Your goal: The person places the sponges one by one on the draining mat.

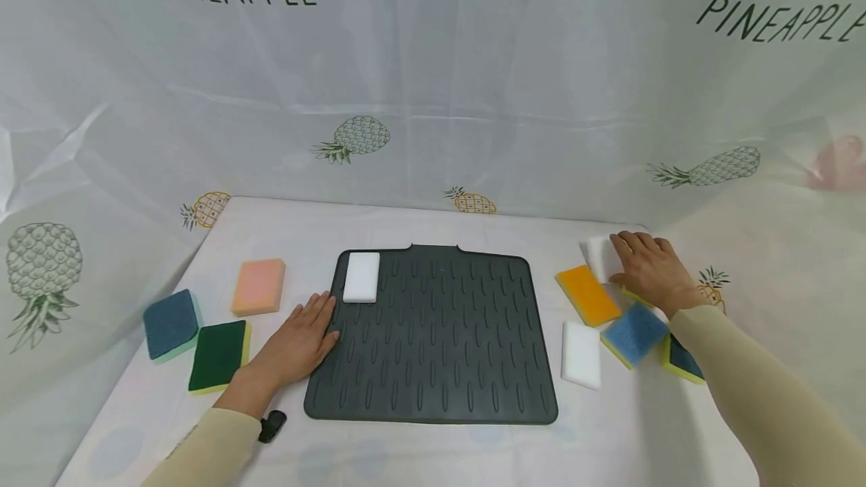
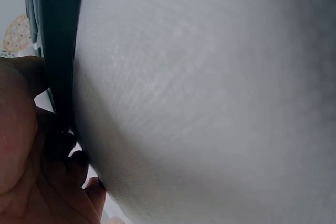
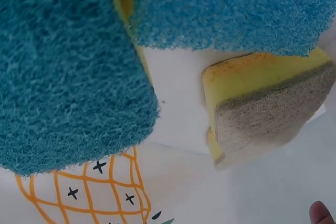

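The left arm (image 1: pixel 213 448) slants in from the near left, its left hand (image 1: pixel 292 348) palm down with extended fingers aimed far and right, thumb spread to the right. The right arm (image 1: pixel 758 389) reaches farther from the near right, its right hand (image 1: pixel 651 267) back upward, fingers pointing left and far, thumb apart on the near side; its grip is unclear.

Mat (image 1: pixel 440 352) between three sponges (image 1: pixel 258 288) at left and sponge cluster (image 1: pixel 634 334) at right, block (image 1: pixel 361 276) on mat's far-left corner
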{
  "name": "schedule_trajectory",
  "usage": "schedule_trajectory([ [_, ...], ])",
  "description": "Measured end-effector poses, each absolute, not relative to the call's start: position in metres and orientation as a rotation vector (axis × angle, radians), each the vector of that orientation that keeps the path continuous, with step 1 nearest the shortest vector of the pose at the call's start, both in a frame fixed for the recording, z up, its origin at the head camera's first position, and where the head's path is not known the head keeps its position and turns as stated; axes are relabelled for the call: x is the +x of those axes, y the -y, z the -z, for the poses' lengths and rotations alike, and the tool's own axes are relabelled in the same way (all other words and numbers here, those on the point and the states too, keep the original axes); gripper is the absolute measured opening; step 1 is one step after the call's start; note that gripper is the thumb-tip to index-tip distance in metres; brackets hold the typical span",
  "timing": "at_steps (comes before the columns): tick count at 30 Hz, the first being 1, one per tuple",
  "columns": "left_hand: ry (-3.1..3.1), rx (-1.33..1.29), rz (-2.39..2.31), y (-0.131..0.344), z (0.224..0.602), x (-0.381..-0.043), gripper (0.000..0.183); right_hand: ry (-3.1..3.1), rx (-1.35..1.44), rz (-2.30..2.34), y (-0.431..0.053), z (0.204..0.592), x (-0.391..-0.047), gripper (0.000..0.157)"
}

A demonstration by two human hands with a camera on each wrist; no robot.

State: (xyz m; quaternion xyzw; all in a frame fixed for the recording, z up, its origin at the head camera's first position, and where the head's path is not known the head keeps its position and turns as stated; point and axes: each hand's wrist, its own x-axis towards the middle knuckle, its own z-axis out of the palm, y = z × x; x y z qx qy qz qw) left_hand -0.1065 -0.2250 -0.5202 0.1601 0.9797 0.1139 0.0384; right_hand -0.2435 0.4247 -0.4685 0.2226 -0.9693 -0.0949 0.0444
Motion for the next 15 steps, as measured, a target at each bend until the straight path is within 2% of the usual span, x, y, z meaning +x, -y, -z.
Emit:
schedule_trajectory([
  [10,-3.011,0.496,-0.355,0.2243,0.5184,-0.1072,0.068,3.008,0.705,0.217,-0.4274,0.4682,-0.2476,0.101],
  [15,-3.007,0.488,-0.349,0.2245,0.5191,-0.1068,0.068,3.049,0.657,0.153,-0.4244,0.4657,-0.2512,0.093],
])
